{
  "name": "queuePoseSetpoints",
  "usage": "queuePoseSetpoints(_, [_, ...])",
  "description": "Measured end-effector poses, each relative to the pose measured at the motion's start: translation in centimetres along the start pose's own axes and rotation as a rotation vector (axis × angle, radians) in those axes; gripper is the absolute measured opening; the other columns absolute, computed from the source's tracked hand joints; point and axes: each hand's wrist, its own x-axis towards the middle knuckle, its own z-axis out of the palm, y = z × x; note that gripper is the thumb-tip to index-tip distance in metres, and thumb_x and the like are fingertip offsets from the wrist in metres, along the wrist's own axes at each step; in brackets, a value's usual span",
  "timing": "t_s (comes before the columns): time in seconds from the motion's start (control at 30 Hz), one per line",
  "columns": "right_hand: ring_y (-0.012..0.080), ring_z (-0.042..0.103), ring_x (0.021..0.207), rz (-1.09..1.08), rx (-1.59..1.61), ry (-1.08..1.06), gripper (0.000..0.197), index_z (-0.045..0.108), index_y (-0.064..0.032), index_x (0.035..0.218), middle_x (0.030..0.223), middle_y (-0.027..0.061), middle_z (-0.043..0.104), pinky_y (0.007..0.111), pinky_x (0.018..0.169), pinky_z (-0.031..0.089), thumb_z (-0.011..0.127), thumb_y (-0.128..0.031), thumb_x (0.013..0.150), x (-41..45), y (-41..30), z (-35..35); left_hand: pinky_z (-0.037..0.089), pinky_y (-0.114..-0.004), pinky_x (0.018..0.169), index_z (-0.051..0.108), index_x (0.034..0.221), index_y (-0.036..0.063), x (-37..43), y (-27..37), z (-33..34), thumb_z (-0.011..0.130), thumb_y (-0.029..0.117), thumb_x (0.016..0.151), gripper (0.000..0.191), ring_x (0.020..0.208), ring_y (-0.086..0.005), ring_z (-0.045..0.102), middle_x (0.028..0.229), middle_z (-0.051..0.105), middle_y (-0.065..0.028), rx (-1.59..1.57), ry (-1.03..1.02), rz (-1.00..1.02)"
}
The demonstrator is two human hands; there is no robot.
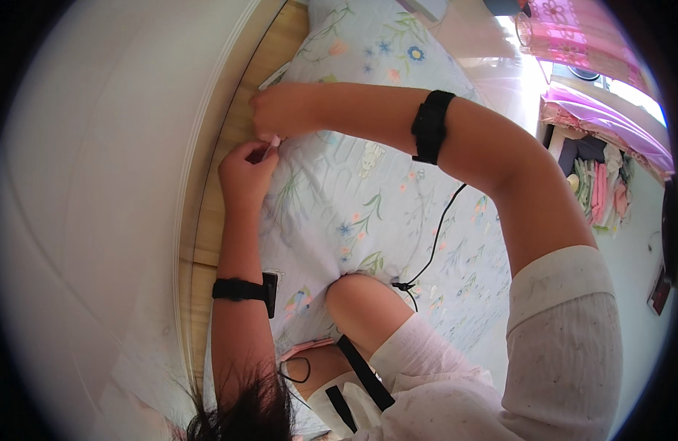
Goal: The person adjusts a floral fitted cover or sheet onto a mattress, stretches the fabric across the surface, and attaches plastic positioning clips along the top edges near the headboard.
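Observation:
My left hand (245,171) is bent near the edge of the mattress, its thumb and fingers pinching a small pale item (274,142) too small to name. Just above it, my right hand (275,110) curls with its fingertips close to the same item; its fingers are mostly hidden, so its grip is unclear. Both hands are over the border between the floral bedsheet (366,215) and a wooden bed ledge (212,220). A flat, pale-edged object (274,76) lies partly hidden behind my right hand.
A white wall (113,165) rises beside the ledge. A black cable (439,231) with a clip crosses the sheet near my bent knee (366,303). Folded clothes (598,182) are stacked at the right, below a pink curtain (581,27).

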Motion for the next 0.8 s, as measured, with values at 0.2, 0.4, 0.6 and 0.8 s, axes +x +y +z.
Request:
queuePoseSetpoints(0.2, [0.0284, 0.059, 0.084, -0.15, 0.003, 0.161, 0.005, 0.069, -0.0079, 0.069, 0.068, 0.0085, 0.063, 0.039, 0.068, 0.05, 0.068, -0.012, 0.071, 0.4, -0.8, 1.7, 0.048, -0.027, 0.088, 0.064, 0.112, -0.0062, -0.9, -2.6, -2.7, 0.064, 0.0, 0.088, 0.025, 0.098, -0.0162, 0.065, 0.108, 0.069, -0.0107, -0.655, -0.202, -0.139])
queuePoseSetpoints(0.4, [0.0287, 0.058, 0.095, 0.004, 0.351, 0.254, 0.016, 0.068, -0.0091, 0.09, 0.09, 0.0086, 0.066, 0.041, 0.079, 0.048, 0.069, -0.011, 0.075, -2.7, -1.4, 1.1, 0.049, -0.028, 0.087, 0.064, 0.117, -0.006, -0.4, 1.3, -1.3, 0.067, 0.003, 0.086, 0.033, 0.097, -0.0162, 0.066, 0.11, 0.07, -0.0113, -0.406, -0.06, -0.108])
queuePoseSetpoints(0.6, [0.0302, 0.057, 0.102, 0.314, 0.371, 0.696, 0.031, 0.062, -0.008, 0.103, 0.101, 0.0089, 0.063, 0.045, 0.104, 0.039, 0.057, -0.001, 0.073, -4.5, -0.1, 4.1, 0.051, -0.028, 0.075, 0.069, 0.112, 0.0005, 0.7, 3.3, 0.2, 0.074, 0.01, 0.081, 0.033, 0.081, -0.0156, 0.067, 0.095, 0.072, -0.0104, 0.012, -0.036, 0.026])
queuePoseSetpoints(0.8, [0.0303, 0.056, 0.097, 0.158, 0.07, 0.805, 0.022, 0.063, -0.0064, 0.091, 0.092, 0.0099, 0.061, 0.043, 0.102, 0.039, 0.061, -0.011, 0.069, -4.3, 0.8, 5.9, 0.049, -0.036, 0.067, 0.07, 0.112, 0.0079, -0.3, 2.2, 1.5, 0.072, 0.014, 0.082, 0.031, 0.072, -0.0286, 0.062, 0.082, 0.064, -0.0139, 0.348, 0.079, 0.275])
